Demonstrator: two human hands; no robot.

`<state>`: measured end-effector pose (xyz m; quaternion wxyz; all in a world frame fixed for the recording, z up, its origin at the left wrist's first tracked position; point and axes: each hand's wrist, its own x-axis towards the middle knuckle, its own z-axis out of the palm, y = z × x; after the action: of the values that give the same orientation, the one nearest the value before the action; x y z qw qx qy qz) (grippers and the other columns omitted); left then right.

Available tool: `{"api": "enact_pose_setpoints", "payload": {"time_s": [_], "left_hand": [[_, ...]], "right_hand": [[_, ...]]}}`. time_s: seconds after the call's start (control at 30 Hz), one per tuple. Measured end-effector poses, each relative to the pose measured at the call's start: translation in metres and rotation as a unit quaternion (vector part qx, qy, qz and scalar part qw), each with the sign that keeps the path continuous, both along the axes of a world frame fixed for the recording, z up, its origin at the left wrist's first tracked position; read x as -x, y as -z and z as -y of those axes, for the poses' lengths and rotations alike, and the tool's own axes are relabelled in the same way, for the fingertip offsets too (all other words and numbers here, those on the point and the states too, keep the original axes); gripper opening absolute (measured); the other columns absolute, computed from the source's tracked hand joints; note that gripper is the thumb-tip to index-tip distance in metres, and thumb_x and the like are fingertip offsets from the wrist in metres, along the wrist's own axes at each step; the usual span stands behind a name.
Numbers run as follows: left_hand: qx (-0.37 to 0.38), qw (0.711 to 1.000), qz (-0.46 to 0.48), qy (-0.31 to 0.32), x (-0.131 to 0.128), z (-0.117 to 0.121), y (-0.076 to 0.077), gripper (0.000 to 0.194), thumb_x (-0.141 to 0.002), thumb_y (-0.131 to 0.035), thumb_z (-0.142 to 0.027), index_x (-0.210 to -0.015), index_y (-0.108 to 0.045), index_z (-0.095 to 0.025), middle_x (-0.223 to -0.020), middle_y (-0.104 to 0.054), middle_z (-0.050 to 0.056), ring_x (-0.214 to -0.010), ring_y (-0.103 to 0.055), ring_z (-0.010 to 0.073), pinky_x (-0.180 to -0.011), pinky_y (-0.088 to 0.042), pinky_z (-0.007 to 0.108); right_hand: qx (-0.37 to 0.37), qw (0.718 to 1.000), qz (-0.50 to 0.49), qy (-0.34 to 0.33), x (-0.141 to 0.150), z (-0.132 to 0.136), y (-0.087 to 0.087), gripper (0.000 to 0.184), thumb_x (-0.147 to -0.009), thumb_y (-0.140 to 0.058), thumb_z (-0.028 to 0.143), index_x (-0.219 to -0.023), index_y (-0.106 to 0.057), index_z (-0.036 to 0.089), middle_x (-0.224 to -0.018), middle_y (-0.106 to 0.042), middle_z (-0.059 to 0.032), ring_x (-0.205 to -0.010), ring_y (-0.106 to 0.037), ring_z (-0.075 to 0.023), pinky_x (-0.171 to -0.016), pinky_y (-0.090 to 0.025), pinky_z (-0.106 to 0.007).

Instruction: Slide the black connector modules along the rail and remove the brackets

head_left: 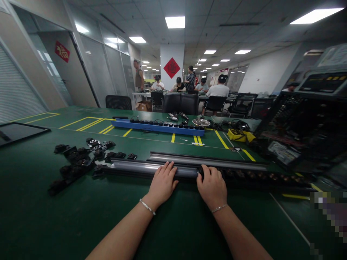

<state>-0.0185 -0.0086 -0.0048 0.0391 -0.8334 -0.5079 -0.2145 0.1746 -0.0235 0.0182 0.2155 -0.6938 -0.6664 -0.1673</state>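
A long dark metal rail (135, 167) lies across the green table in front of me. My left hand (162, 182) rests over its middle, fingers reaching across the top and thumb on the near side, gripping it. To its right, my right hand (213, 186) has curled fingers around a small black part (200, 172) set in the rail. Right of that hand, a row of similar black parts (260, 177) sits along the rail, dim and partly blurred. Behind it lies a second dark rail (206, 160). Loose black parts (78, 159) are heaped at the left.
A blue rail (157, 127) with black parts stands farther back, near a metal bowl (201, 122) and a yellow bag (240, 135). A flat dark-framed panel (21, 133) lies at far left. Dark equipment (292, 126) stands at right. Several people sit or stand beyond the chairs.
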Motion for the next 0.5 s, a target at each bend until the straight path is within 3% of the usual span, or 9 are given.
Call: {"api": "enact_pose_setpoints", "payload": {"time_s": [0.37, 0.5], "left_hand": [[-0.017, 1.000, -0.018, -0.014, -0.0015, 0.0038, -0.0019, 0.045, -0.082, -0.051, -0.030, -0.125, -0.044, -0.023, -0.143, -0.038, 0.007, -0.133, -0.029, 0.0234, -0.107, -0.029, 0.043], [-0.003, 1.000, -0.011, 0.005, 0.0007, 0.0054, -0.0048, 0.048, -0.080, -0.055, -0.033, -0.126, -0.044, -0.028, -0.143, -0.037, 0.005, -0.134, -0.027, 0.0236, -0.108, -0.026, 0.044]], "right_hand": [[-0.011, 0.999, -0.021, -0.049, 0.0075, 0.0019, 0.0035, 0.041, -0.076, -0.046, 0.017, -0.116, -0.054, 0.013, -0.106, -0.059, -0.0106, -0.094, -0.050, -0.0237, -0.078, -0.040, -0.035], [-0.016, 0.996, -0.036, -0.080, 0.0090, 0.0014, 0.0083, 0.044, -0.073, -0.047, 0.015, -0.116, -0.053, 0.013, -0.109, -0.059, -0.0105, -0.098, -0.051, -0.0238, -0.083, -0.040, -0.036]]}}
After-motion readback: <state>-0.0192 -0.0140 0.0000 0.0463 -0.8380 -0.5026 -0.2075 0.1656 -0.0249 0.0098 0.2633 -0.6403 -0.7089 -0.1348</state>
